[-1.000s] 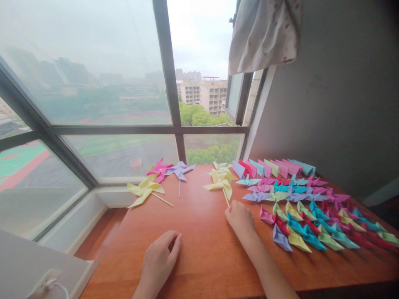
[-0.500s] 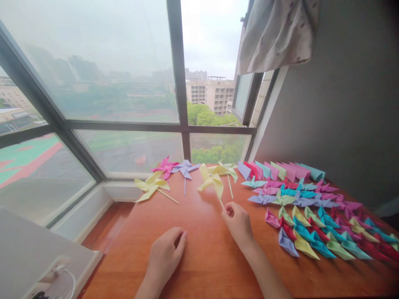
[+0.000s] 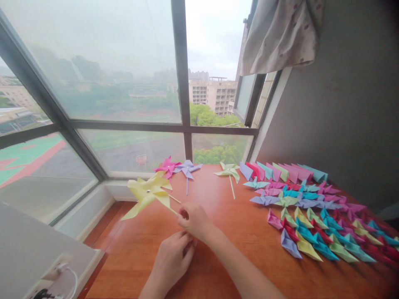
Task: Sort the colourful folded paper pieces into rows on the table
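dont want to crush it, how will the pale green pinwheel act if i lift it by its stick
The pale green pinwheel looks like thin folded paper, so probably light and easily creased. Its slim, straight stick seems fairly stiff, but with the vanes all at one end, it may feel top-heavy.

Windowside room, curtain (image 3: 282, 35) overhead

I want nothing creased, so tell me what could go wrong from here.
The yellow pinwheel in the right hand overlaps another, whose stick shows; their vanes might catch and crease. The left hand sits close enough to bump the right. The casement window looks open, so a gust could shift the pale green pinwheel.
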The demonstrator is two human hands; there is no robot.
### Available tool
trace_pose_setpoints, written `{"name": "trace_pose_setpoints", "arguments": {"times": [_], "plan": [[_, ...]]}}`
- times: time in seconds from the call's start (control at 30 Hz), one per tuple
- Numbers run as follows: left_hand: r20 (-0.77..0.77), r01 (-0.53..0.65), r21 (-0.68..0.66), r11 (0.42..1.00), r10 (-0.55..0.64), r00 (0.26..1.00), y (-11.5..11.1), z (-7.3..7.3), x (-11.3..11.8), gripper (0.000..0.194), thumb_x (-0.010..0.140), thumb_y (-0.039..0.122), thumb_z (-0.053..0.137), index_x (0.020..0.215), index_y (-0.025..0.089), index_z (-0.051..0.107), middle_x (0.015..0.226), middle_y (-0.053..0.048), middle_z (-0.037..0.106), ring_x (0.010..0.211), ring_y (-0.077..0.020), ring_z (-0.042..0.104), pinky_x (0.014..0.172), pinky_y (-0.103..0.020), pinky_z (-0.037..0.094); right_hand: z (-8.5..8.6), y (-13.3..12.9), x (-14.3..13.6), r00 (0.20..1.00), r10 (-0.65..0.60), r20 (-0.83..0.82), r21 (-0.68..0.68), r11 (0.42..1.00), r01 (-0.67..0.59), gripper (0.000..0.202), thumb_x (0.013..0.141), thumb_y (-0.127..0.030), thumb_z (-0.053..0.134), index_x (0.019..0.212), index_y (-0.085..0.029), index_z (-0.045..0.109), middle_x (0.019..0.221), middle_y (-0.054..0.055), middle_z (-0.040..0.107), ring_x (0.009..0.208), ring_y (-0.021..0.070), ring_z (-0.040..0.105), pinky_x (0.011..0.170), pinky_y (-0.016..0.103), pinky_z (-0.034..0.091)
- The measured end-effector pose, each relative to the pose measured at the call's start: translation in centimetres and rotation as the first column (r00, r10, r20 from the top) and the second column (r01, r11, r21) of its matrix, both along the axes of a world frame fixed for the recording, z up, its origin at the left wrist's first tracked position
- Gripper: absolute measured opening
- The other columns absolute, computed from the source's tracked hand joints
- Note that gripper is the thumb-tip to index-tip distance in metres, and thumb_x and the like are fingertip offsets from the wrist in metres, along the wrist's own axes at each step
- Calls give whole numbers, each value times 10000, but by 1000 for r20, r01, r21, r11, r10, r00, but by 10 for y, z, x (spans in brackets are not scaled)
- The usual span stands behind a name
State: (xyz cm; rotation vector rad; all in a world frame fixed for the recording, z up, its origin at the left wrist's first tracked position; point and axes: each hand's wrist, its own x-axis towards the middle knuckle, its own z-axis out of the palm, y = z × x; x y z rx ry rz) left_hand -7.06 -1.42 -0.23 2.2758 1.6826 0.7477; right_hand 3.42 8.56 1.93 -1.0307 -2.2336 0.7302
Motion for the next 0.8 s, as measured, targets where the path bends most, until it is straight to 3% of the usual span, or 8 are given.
{"name": "trace_pose_setpoints", "arguments": {"times": [0.1,0.2,0.43,0.57,0.8], "plan": [[-8,-19,-35,999,19,1000,0,2,0,204,930,196,453,832,215,631,813,-47,678,751,-197,643,684,-269,464,0,10,-1,979,-24,202,37,999,17,80,858,-257,602,868,-195,652,866,23,684,755,132,609,661,218,403],[-62,-55,-66,996,51,997,0,5,0,254,953,260,451,751,208,597,739,-34,637,692,-188,612,643,-266,448,1,24,19,895,-223,387,50,974,221,123,897,-280,561,950,-207,646,937,46,679,826,158,637,695,234,420],[-83,-68,-88,994,61,995,2,5,1,277,964,292,438,751,208,593,740,-30,629,701,-184,602,641,-264,429,-4,62,99,645,-566,514,120,792,599,276,922,-232,473,1128,-84,580,1134,207,580,982,281,643,791,348,472],[-88,-73,-94,993,65,994,3,5,0,283,966,295,428,759,207,599,740,-32,628,709,-186,607,650,-265,429,-8,71,117,566,-614,549,98,720,687,298,916,-164,425,1160,-75,571,1142,207,578,980,275,661,799,343,488],[-93,-84,-97,992,75,993,3,5,1,285,964,286,415,737,208,569,736,-31,628,703,-182,607,649,-260,427,-9,86,118,575,-607,548,-15,681,732,299,869,-116,459,1121,-65,612,1021,214,657,976,293,677,772,344,500]]}}
